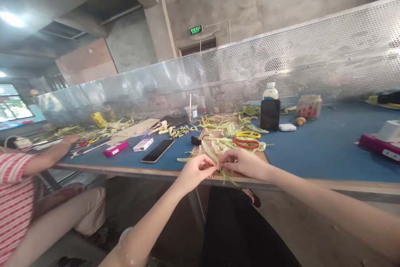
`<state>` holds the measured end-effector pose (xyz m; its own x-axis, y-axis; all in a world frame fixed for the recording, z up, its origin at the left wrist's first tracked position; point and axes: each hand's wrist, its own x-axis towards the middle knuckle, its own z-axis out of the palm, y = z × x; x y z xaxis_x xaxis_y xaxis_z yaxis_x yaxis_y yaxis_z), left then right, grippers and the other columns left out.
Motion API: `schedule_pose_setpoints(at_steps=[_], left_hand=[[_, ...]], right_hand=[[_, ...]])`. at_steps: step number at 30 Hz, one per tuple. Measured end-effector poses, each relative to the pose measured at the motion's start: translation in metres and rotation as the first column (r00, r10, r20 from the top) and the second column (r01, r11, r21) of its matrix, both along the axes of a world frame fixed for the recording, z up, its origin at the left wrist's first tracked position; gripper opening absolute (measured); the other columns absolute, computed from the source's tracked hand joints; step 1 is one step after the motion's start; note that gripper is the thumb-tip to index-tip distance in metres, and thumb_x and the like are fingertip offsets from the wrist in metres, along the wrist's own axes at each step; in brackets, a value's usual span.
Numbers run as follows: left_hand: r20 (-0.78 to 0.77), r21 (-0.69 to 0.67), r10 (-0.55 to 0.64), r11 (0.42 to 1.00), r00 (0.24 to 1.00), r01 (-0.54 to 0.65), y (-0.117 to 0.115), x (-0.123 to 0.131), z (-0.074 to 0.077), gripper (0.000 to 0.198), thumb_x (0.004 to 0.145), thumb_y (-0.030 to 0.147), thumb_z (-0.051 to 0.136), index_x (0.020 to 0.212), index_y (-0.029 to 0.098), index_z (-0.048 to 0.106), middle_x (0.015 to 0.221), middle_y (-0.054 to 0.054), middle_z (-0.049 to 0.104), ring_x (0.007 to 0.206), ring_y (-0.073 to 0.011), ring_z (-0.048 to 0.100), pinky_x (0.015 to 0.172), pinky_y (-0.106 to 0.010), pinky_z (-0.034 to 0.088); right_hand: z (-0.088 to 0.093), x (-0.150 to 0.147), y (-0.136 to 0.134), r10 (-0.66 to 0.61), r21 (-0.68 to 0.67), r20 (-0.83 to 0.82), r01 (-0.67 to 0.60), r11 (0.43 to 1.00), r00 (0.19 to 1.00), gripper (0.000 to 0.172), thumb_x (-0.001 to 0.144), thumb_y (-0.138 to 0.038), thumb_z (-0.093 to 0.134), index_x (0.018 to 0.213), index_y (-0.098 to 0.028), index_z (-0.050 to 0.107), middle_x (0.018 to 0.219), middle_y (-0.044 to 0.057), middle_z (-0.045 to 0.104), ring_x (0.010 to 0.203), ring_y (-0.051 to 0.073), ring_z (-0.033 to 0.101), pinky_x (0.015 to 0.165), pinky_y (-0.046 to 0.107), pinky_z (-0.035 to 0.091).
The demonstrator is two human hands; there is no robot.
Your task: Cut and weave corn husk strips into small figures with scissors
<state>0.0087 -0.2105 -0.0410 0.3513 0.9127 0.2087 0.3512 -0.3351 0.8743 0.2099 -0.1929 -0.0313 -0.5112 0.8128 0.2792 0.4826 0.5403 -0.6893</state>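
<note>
My left hand (pixel 196 170) and my right hand (pixel 242 161) meet at the near edge of the blue table (pixel 312 150), fingers pinched on a thin pale green leaf strip (pixel 218 168) stretched between them. More green leaf strips (pixel 223 130) lie heaped just behind my hands. Scissors with red and yellow handles (pixel 246 139) rest on that heap.
A black phone (pixel 158 150), a white box (pixel 143 144) and a pink box (pixel 115 149) lie to the left. A standing black phone (pixel 270 114), a bottle (pixel 270 91), a jar (pixel 309 106) and an earbud case (pixel 287 127) sit behind. A seated person in a striped shirt (pixel 14 200) works at the left. A perforated metal screen (pixel 281 63) backs the table.
</note>
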Motion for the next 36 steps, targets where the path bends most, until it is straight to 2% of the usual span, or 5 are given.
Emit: schedule_pose_setpoints(at_steps=[10, 14, 19, 26, 36], left_hand=[[-0.133, 0.235, 0.019, 0.972, 0.991, 0.013, 0.000, 0.005, 0.003, 0.035, 0.070, 0.032, 0.063, 0.102, 0.023, 0.051, 0.100, -0.003, 0.062, 0.071, -0.0127, 0.058, 0.065, -0.025, 0.045], [-0.085, 0.248, 0.015, 0.969, 0.996, 0.007, 0.020, 0.014, 0.008, 0.026, 0.074, 0.036, 0.058, 0.094, 0.020, 0.056, 0.086, -0.003, 0.063, 0.066, -0.0135, 0.057, 0.058, -0.024, 0.044], [0.263, 0.169, 0.081, 0.977, 0.961, -0.128, 0.057, 0.027, 0.009, 0.022, 0.074, 0.038, 0.057, 0.079, 0.018, 0.051, 0.073, -0.003, 0.061, 0.053, -0.0118, 0.053, 0.044, -0.023, 0.041], [0.467, 0.053, 0.194, 0.968, 0.863, -0.246, 0.067, 0.024, 0.005, 0.024, 0.070, 0.038, 0.061, 0.076, 0.016, 0.050, 0.073, -0.003, 0.062, 0.049, -0.0080, 0.049, 0.050, -0.023, 0.044], [0.531, 0.087, 0.149, 0.970, 0.834, -0.228, 0.068, 0.022, 0.004, 0.023, 0.071, 0.036, 0.060, 0.075, 0.016, 0.050, 0.076, -0.003, 0.061, 0.049, -0.0075, 0.047, 0.049, -0.023, 0.043]], right_hand=[[0.002, 0.001, 0.002, -0.020, -0.086, -0.170, 0.005, 0.996, 0.985, 0.024, 0.078, -0.034, 0.053, 0.093, -0.019, 0.062, 0.070, 0.000, 0.060, 0.053, 0.009, 0.048, 0.047, 0.021, 0.037], [0.020, 0.003, 0.024, -0.068, -0.048, -0.257, 0.058, 0.997, 0.964, 0.029, 0.080, -0.039, 0.049, 0.095, -0.016, 0.060, 0.077, 0.004, 0.062, 0.054, 0.009, 0.050, 0.048, 0.021, 0.041], [0.030, 0.020, 0.079, -0.428, 0.382, 0.210, 0.330, 0.863, 0.879, 0.028, 0.086, -0.029, 0.041, 0.096, -0.013, 0.061, 0.091, 0.011, 0.064, 0.081, 0.018, 0.058, 0.073, 0.028, 0.044], [0.000, 0.035, 0.104, -0.511, 0.424, 0.436, 0.332, 0.843, 0.741, 0.029, 0.082, -0.029, 0.047, 0.082, -0.006, 0.064, 0.095, 0.023, 0.060, 0.097, 0.030, 0.054, 0.081, 0.035, 0.040], [-0.001, 0.054, 0.108, -0.528, 0.439, 0.527, 0.319, 0.840, 0.666, 0.043, 0.080, -0.046, 0.044, 0.086, -0.009, 0.065, 0.098, 0.018, 0.058, 0.096, 0.029, 0.051, 0.081, 0.033, 0.038]])
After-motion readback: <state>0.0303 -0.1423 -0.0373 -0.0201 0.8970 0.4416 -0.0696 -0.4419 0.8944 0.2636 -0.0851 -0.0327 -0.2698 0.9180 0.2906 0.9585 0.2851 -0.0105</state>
